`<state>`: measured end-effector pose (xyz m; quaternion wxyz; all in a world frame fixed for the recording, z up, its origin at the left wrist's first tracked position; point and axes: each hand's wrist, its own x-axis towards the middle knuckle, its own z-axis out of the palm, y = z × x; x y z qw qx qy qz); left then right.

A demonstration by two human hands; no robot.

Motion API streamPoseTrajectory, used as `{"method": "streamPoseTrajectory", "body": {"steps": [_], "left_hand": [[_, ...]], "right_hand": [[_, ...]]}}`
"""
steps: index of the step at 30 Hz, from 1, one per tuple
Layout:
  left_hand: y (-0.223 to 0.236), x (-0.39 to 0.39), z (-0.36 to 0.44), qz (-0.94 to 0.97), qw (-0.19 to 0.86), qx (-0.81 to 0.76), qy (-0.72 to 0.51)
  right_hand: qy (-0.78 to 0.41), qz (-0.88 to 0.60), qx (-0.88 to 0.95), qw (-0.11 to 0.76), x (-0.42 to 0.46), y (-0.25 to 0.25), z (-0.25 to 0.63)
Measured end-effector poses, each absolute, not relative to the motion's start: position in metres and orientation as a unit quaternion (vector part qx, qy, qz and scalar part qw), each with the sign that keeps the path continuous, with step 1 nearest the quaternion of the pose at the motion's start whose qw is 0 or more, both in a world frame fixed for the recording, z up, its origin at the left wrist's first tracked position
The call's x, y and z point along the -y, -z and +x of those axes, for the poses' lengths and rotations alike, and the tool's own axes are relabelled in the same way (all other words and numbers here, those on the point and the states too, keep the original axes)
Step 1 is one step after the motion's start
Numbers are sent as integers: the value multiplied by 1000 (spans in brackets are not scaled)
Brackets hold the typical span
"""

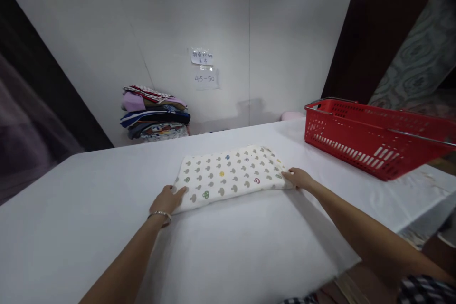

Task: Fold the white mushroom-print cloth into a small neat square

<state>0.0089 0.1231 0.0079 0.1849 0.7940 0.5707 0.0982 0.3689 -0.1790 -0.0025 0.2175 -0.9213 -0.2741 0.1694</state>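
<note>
A folded white cloth printed with grey and coloured mushrooms lies on the white-covered table. At its near left corner, my left hand pinches the edge, thumb on top and fingers under or behind the fabric. A bracelet circles that wrist. My right hand grips the cloth's near right corner in the same way, with some fingertips hidden by the fabric. Between the two hands the cloth is stretched out as a long flat rectangle.
A red plastic basket with metal handles stands on the right of the table. Behind the table's back edge, a stack of folded clothes rests against the white wall. Paper labels hang on that wall.
</note>
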Motion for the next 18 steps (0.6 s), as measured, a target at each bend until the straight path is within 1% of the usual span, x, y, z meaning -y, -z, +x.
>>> {"method": "streamPoseTrajectory", "body": {"steps": [4, 8, 10, 14, 18], "left_hand": [[-15, -121, 10, 801, 197, -555, -104], [-35, -109, -1, 810, 200, -537, -125], [-40, -95, -14, 826, 196, -516, -115], [-24, -64, -44, 840, 199, -502, -40], [0, -55, -62, 830, 186, -526, -26]], "right_hand": [[-141, -921, 298, 210, 180, 0, 356], [-129, -910, 312, 242, 200, -3, 353], [-128, -904, 318, 256, 221, 2, 350], [-134, -890, 347, 262, 262, 22, 332], [-162, -892, 360, 221, 274, 24, 317]]}}
